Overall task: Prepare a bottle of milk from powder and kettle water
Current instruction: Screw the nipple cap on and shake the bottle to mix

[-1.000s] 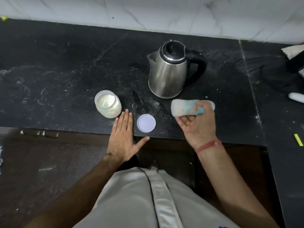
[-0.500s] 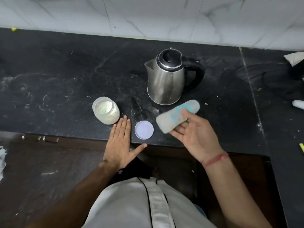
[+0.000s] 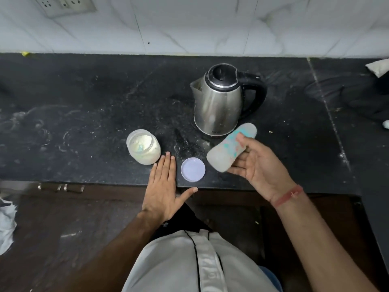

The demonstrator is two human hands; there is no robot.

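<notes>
Right now my right hand (image 3: pixel 260 165) holds the bottle (image 3: pixel 231 147) tilted, thumb on top and fingers beneath, just in front of the kettle (image 3: pixel 219 102). My left hand (image 3: pixel 164 186) lies flat with fingers straight on the counter (image 3: pixel 84 102) edge, between the open powder jar (image 3: pixel 143 149) and its lid (image 3: pixel 193 169).

1. A home kitchen: a black stone worktop (image 3: pixel 84 102) carries a steel electric kettle with black handle (image 3: pixel 219 102).
2. Behind the kettle, white marble-patterned wall tiles (image 3: pixel 189 24).
3. Up-left of it, a white wall socket panel (image 3: pixel 65 5).
</notes>
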